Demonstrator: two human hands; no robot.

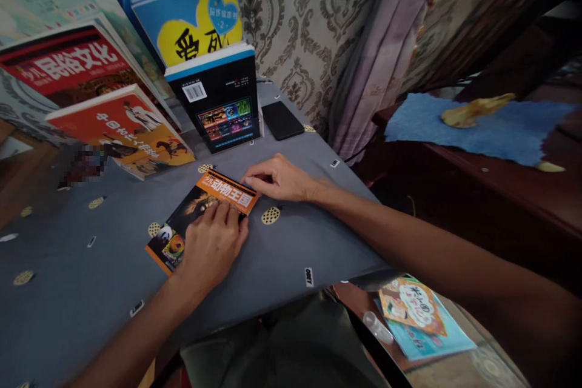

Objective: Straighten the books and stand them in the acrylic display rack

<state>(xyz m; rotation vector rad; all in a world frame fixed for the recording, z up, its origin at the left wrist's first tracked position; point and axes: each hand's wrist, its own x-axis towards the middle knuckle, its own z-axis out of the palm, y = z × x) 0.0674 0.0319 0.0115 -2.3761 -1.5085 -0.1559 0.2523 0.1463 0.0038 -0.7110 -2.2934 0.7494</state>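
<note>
A book with a black and orange cover [200, 199] lies at a slant on the grey tablecloth. It shows a lion, a panda and Chinese lettering. My left hand [213, 245] rests flat on the cover, fingers stretched out, covering its lower right part. At the book's upper right corner, my right hand [279, 179] has its fingers curled and its thumb and forefinger pinching the edge. The inner fingers of that hand are hidden.
Several books stand behind, including a black book [220, 100] and an orange book [130, 133]. A black phone [282, 120] lies near the patterned wall. At right, a blue cloth [418, 127] bears a yellowish object [473, 112]. More books [422, 333] and a clear cup [378, 327] sit below.
</note>
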